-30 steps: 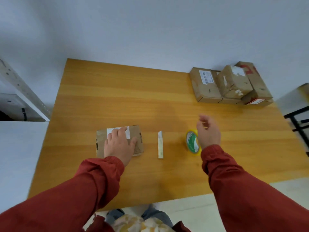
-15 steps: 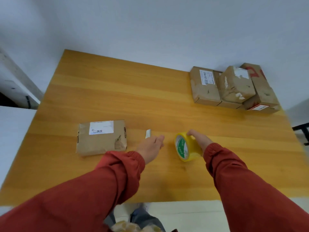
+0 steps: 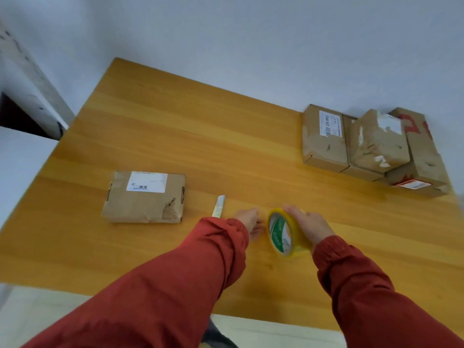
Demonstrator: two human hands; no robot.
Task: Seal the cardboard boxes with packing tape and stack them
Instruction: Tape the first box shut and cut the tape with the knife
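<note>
**Tape roll in hand, boxes waiting**

A person in red sleeves grips the yellow tape roll (image 3: 281, 234) with the right hand (image 3: 308, 226), fingers curled over its top; the roll stands on edge on the wooden table (image 3: 200, 136). The left hand (image 3: 247, 218) reaches in just beside the roll, too blurred to tell how its fingers lie or whether they touch it. A lone box (image 3: 145, 199) lies flat at left, a slim white tool (image 3: 219, 205) between it and the hands. More boxes (image 3: 371, 144) cluster at the far right corner.
</note>
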